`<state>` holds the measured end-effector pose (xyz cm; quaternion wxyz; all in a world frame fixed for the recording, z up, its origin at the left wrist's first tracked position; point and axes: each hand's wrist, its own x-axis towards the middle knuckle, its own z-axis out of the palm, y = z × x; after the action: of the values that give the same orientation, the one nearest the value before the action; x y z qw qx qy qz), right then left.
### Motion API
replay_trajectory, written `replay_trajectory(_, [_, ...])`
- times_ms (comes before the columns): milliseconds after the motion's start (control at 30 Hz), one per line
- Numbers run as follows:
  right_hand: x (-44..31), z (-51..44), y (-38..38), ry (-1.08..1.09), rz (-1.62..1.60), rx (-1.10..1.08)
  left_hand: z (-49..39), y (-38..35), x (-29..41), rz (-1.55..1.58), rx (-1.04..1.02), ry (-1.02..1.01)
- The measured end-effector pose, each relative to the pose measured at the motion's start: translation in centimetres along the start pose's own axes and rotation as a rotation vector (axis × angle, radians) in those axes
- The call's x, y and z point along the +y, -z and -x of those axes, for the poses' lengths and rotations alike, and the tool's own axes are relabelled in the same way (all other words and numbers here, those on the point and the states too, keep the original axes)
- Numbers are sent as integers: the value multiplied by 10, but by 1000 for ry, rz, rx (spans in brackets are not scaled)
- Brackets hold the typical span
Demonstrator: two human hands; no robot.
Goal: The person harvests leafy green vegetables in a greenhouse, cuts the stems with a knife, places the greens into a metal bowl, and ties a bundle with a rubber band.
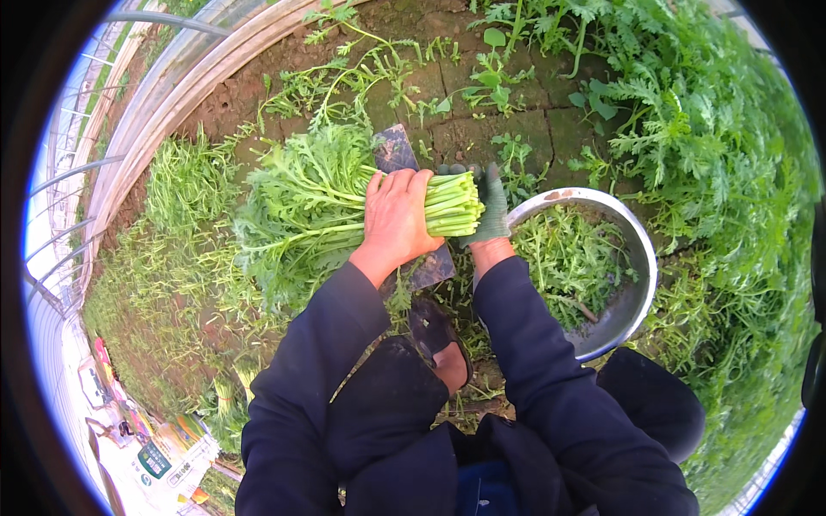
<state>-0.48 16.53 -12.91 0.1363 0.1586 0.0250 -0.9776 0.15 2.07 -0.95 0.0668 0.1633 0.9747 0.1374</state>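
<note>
A thick bunch of leafy greens [303,187], which looks like garland chrysanthemum, lies sideways in both hands. Its leaves point left and its pale cut stem ends [455,206] point right. My bare left hand [397,209] grips the stems from above. My right hand [493,209], in a grey-green glove, holds the bunch at the cut ends, with dark fingertips showing along its far side. Most of those fingers are hidden by the stems. Beneath the bunch is a dark flat strip [431,267], seen at both sides of it.
To the right a metal basin [635,226] holds loose leaves [561,258]. Tall growing greens [729,161] stand beyond it. Cut stems [181,284] cover the soil at left. Printed packaging [161,464] lies lower left, near the plastic greenhouse wall [139,109]. My shoe [432,329] is below the strip.
</note>
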Motion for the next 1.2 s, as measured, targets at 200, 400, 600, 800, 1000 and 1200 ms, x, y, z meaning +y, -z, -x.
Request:
replay_trajectory(200, [-44,-7,-21,-156,488,47,2,-3,6,-111,-21,34])
replay_trajectory(400, [-66,-32,-80,-435,1650,-54,5,-5,3,-110,68,-26])
replay_trajectory(600, [-68,-30,-116,-358,2287,-450,2,-8,-4,-49,93,-48])
replay_trajectory(800, [-60,-22,-148,-539,2438,-386,11,-11,4,-122,188,-50])
replay_trajectory(1000, [-38,-12,-180,-704,2994,-679,14,-11,6,-192,156,-31])
replay_trajectory(1200, [-16,9,-159,-419,3042,-695,9,-9,2,-143,118,-33])
